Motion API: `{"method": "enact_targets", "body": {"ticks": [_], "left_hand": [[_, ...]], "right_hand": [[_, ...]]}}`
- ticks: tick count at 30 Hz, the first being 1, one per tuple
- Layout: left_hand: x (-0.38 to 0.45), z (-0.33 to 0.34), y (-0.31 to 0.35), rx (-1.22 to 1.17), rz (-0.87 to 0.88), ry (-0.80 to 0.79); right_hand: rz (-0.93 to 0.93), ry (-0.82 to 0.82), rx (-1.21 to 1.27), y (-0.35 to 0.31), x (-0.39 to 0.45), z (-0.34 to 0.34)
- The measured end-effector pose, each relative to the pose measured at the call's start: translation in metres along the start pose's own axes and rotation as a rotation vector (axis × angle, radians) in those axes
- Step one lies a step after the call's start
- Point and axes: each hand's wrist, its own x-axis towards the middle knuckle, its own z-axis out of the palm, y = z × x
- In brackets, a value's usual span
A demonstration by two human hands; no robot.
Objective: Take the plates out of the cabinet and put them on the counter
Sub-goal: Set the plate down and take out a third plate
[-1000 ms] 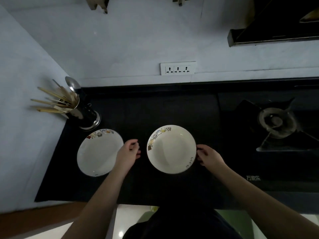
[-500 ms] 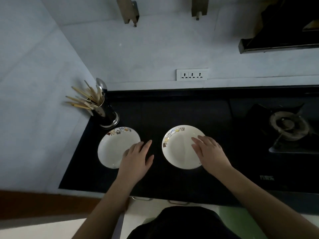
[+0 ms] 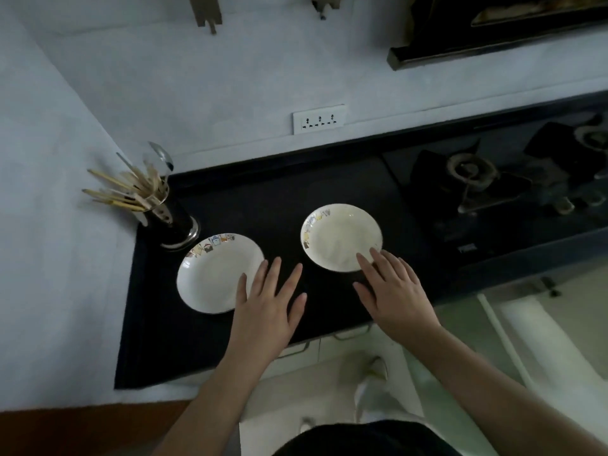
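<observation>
Your black counter (image 3: 269, 199) already carries both plates: the left plate (image 3: 210, 274) near the utensil holder (image 3: 164, 215), the right plate (image 3: 339, 236) towards the stove (image 3: 470, 179). Your left hand (image 3: 266, 311) and right hand (image 3: 391, 291) hover flat, fingers spread, gripping nothing. Placement looks finished; next, fetch any remaining plates. The stove's logo is unreadable

A home kitchen; gas burner (image 3: 468, 171) set in black counter (image 3: 263, 199); chopstick holder (image 3: 164, 212).
</observation>
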Motion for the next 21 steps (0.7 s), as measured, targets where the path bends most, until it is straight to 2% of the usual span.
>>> {"method": "enact_targets", "body": {"ticks": [9,16,21], "left_hand": [[-0.004,0.004,0.064,-0.054,0.31,-0.02],[-0.009,-0.004,0.141,-0.014,0.537,-0.005],[-0.035,-0.009,0.223,-0.027,0.726,-0.031]], "right_hand": [[0.319,-0.011,-0.05,0.027,-0.119,-0.013],[0.592,0.113,0.002,0.06,-0.209,-0.03],[0.822,0.184,-0.025,0.087,-0.311,-0.038]]}}
